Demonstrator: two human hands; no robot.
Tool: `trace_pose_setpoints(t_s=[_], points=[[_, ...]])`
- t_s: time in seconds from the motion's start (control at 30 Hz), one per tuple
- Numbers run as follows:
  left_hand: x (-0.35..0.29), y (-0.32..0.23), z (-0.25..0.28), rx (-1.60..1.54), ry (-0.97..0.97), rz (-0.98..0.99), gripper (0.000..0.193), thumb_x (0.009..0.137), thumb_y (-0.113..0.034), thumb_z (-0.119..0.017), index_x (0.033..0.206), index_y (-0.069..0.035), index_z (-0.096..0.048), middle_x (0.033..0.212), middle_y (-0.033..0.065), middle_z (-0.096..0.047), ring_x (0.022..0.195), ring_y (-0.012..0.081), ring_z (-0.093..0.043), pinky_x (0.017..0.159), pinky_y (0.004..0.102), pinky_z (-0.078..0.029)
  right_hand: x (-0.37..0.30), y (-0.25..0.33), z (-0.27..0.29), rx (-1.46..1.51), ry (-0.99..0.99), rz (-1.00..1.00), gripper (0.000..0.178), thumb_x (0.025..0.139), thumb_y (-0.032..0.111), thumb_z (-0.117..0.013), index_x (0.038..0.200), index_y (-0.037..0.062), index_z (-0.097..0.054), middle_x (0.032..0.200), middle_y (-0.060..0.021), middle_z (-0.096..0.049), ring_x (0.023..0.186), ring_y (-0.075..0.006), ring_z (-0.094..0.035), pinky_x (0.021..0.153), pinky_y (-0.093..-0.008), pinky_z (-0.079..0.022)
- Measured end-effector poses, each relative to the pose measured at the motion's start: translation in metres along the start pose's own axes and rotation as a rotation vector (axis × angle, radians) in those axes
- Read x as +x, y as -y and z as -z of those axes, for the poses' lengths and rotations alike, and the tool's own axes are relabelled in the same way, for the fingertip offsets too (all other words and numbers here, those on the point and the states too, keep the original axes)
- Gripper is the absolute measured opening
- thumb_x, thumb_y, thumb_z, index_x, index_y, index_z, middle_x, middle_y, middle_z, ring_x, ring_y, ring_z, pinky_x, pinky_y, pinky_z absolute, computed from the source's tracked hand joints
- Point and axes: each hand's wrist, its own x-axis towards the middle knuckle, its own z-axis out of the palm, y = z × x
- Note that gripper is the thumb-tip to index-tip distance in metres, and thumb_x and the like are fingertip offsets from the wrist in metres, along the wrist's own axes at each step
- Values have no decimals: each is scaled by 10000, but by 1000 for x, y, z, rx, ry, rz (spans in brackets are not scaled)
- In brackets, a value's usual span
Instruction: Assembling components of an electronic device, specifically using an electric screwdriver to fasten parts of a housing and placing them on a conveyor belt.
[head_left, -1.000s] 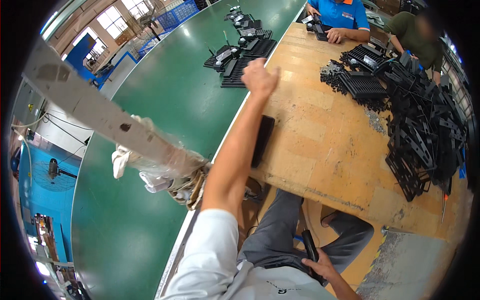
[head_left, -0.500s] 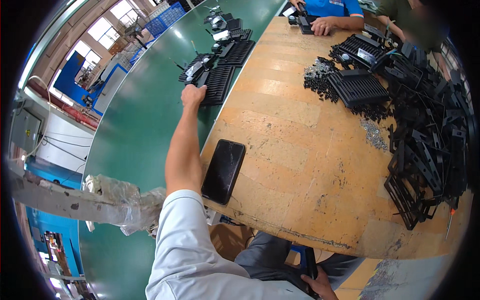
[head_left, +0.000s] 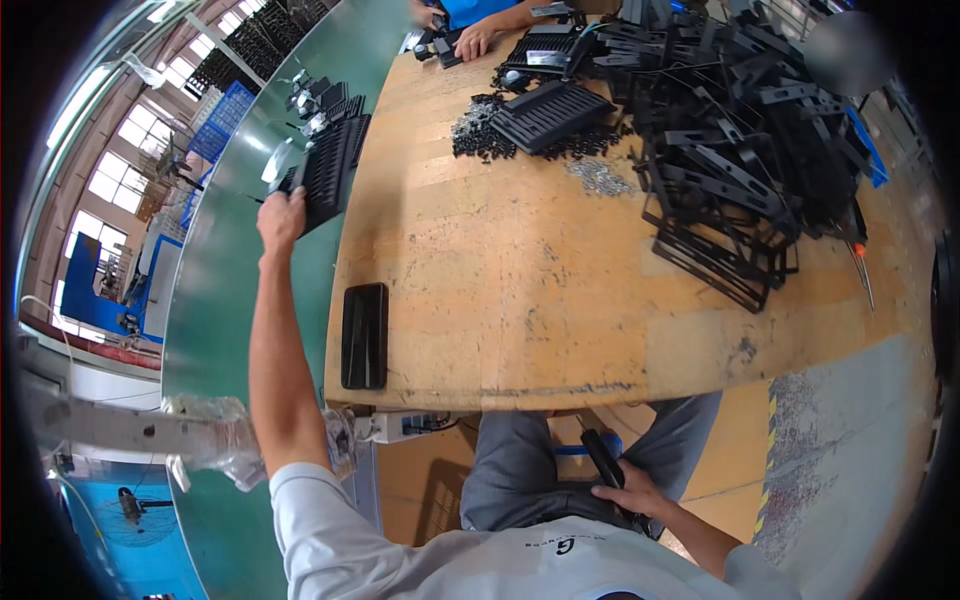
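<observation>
My left hand [head_left: 282, 218] reaches out over the green belt at the far left. Its fingers are closed on the near edge of a black finned housing [head_left: 325, 175], which looks tilted. Part of the grip is hidden behind the hand. Down at my lap, my right hand [head_left: 637, 492] is wrapped round a black power screwdriver [head_left: 601, 456], its thin bit pointing up and away from me. A black phone [head_left: 364, 336] lies on the wooden table, by its left edge.
More finned units [head_left: 335, 105] stand farther along the belt [head_left: 215, 330]. On the table [head_left: 480, 290] are another finned housing [head_left: 553, 115], black screws [head_left: 485, 140], silver hardware [head_left: 600, 177], a heap of black brackets [head_left: 720, 150] and an orange-handled screwdriver [head_left: 862, 262]. Across it, a co-worker's hand [head_left: 474, 42] works.
My view has swung to the right, so the table and lap show more fully. The finned housing in my left hand now looks more tilted. My right hand and the power screwdriver show more.
</observation>
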Motion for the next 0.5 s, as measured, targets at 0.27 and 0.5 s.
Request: trace_pose_setpoints(t_s=[0.27,0.5], points=[[-231,-149,34,-389,-69,-463,268,967,-210,-656,898,48,-630,945,268,-595,875,465,-604,776,518,-498,-19,-26,5,128,-61,130,547,856,296,-837,1197,1,-526,744,-52,-605,555,-137,-609,507,-320,-512],[-310,-195,26,-467,-49,-396,286,927,-232,-692,897,40,-607,921,250,-602,872,450,-602,771,522,-481,-44,-30,10,210,-120,184,551,833,392,-843,1084,11,-534,711,-53,-601,569,-148,-629,537,-318,-523]])
